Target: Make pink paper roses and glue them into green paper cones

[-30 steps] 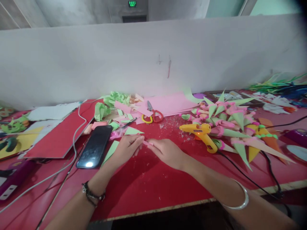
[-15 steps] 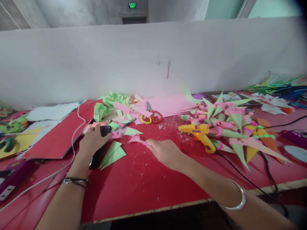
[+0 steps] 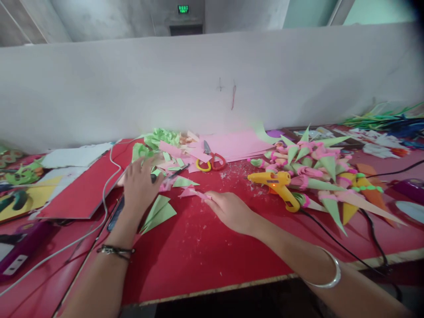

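My left hand (image 3: pixel 141 185) lies with its fingers stretched out over a black phone (image 3: pixel 115 215), whose lower end shows beside my wrist. The fingertips reach the green and pink paper scraps (image 3: pixel 167 164). Two green paper triangles (image 3: pixel 158 213) lie just right of that hand. My right hand (image 3: pixel 229 210) rests on the red table (image 3: pixel 205 260) and pinches the end of a small pink paper piece (image 3: pixel 191 192) lying on the table.
A yellow glue gun (image 3: pixel 278 183) with a black cord lies right of my right hand. Behind it is a heap of pink and green paper cones (image 3: pixel 318 172). Scissors (image 3: pixel 209 160) rest on pink sheets (image 3: pixel 236 143). A white cable (image 3: pixel 106 190) and red card (image 3: pixel 82 194) lie left.
My left hand let go of the pink piece, went left to the phone, gripped it, and now lies flatter and farther up over it. My right hand has stayed on the pink piece.
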Motion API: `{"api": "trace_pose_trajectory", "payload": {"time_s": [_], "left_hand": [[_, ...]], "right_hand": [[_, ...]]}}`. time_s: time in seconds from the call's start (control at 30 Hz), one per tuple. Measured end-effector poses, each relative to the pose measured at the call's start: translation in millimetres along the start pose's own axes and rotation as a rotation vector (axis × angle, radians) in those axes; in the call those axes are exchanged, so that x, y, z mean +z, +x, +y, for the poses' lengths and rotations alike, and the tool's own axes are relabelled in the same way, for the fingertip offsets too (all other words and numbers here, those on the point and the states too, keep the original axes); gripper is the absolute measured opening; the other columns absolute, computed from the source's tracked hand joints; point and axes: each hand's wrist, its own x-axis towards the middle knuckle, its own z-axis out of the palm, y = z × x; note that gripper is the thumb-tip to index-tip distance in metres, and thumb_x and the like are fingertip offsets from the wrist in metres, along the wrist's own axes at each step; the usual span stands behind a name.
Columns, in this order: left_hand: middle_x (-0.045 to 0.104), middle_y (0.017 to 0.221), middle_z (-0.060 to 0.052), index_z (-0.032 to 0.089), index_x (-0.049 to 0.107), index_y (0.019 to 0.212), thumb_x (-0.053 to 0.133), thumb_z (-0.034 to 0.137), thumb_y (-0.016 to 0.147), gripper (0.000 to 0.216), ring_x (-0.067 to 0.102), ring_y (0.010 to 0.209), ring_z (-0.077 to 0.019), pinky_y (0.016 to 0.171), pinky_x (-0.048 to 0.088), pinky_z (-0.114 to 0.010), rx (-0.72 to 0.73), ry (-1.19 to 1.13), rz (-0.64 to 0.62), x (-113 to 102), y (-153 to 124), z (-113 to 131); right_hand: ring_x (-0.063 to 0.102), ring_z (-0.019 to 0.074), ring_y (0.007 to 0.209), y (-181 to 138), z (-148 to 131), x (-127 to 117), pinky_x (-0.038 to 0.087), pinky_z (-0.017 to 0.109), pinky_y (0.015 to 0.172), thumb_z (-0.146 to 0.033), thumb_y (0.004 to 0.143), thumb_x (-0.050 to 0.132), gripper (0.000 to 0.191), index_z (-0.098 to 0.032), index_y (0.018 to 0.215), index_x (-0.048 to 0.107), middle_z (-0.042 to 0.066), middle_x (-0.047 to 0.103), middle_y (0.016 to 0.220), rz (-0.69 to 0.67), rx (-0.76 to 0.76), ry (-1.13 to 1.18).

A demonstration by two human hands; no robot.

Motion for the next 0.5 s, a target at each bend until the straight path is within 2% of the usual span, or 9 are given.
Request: {"api": "trace_pose_trajectory", "payload": {"time_s": [0.03, 0.1, 0.13, 0.2, 0.33, 0.4, 0.5], "left_hand": [[0.048, 0.117, -0.014, 0.015, 0.047, 0.109, 0.044, 0.031, 0.078, 0.035, 0.040, 0.112, -0.0277, 0.094, 0.028, -0.038, 0.082, -0.114, -0.029, -3, 0, 14], [0.057, 0.103, -0.009, 0.016, 0.051, 0.101, 0.038, 0.029, 0.081, 0.027, 0.050, 0.099, -0.0203, 0.086, 0.036, -0.029, 0.230, -0.406, -0.218, -7, -4, 42], [0.060, 0.095, -0.007, 0.016, 0.052, 0.097, 0.035, 0.028, 0.083, 0.026, 0.054, 0.089, -0.0171, 0.080, 0.039, -0.026, 0.261, -0.537, -0.344, -8, -7, 53], [0.061, 0.078, -0.002, 0.016, 0.054, 0.083, 0.037, 0.029, 0.082, 0.021, 0.055, 0.073, -0.0137, 0.068, 0.040, -0.022, 0.241, -0.674, -0.489, -8, -14, 69], [0.047, 0.052, 0.003, 0.016, 0.047, 0.059, 0.035, 0.032, 0.084, 0.032, 0.044, 0.050, -0.0094, 0.053, 0.033, -0.020, 0.104, -0.785, -0.528, -7, -22, 77], [0.043, 0.047, 0.004, 0.017, 0.045, 0.055, 0.034, 0.033, 0.084, 0.035, 0.041, 0.047, -0.0089, 0.050, 0.031, -0.020, 0.037, -0.824, -0.543, -7, -22, 77], [0.041, 0.043, 0.005, 0.017, 0.043, 0.054, 0.033, 0.035, 0.083, 0.036, 0.040, 0.043, -0.0086, 0.048, 0.031, -0.020, -0.066, -0.888, -0.596, -9, -22, 79]], "right_hand": [[0.054, 0.0116, 0.062, 0, 0, 0, 0.027, 0.021, 0.053, -0.031, 0.090, 0.027, 0.031, -0.016, 0.085, 0.053, 0.003, 0.061, 0.070, 0.003, -0.006, 0.072], [0.051, 0.0097, 0.058, 1, 0, -1, 0.029, 0.021, 0.053, -0.031, 0.090, 0.028, 0.031, -0.015, 0.082, 0.054, 0.001, 0.057, 0.066, 0.005, -0.018, 0.208], [0.049, 0.0089, 0.056, 1, 0, -2, 0.029, 0.020, 0.053, -0.032, 0.090, 0.029, 0.032, -0.015, 0.081, 0.054, 0.000, 0.055, 0.063, 0.003, -0.020, 0.269], [0.044, 0.0077, 0.051, 2, 0, -3, 0.029, 0.019, 0.051, -0.033, 0.089, 0.029, 0.033, -0.015, 0.077, 0.054, -0.002, 0.050, 0.058, -0.003, -0.022, 0.365], [0.040, 0.0065, 0.048, 1, 1, -3, 0.028, 0.018, 0.050, -0.034, 0.089, 0.029, 0.035, -0.015, 0.068, 0.050, -0.005, 0.043, 0.053, -0.006, -0.039, 0.418], [0.041, 0.0068, 0.048, 1, 2, -3, 0.027, 0.019, 0.049, -0.033, 0.089, 0.029, 0.034, -0.015, 0.069, 0.050, -0.004, 0.045, 0.053, -0.001, -0.046, 0.344], [0.047, 0.0087, 0.053, 0, 4, -2, 0.025, 0.020, 0.050, -0.030, 0.089, 0.030, 0.029, -0.016, 0.080, 0.054, -0.001, 0.055, 0.062, 0.010, -0.049, 0.123]]}}
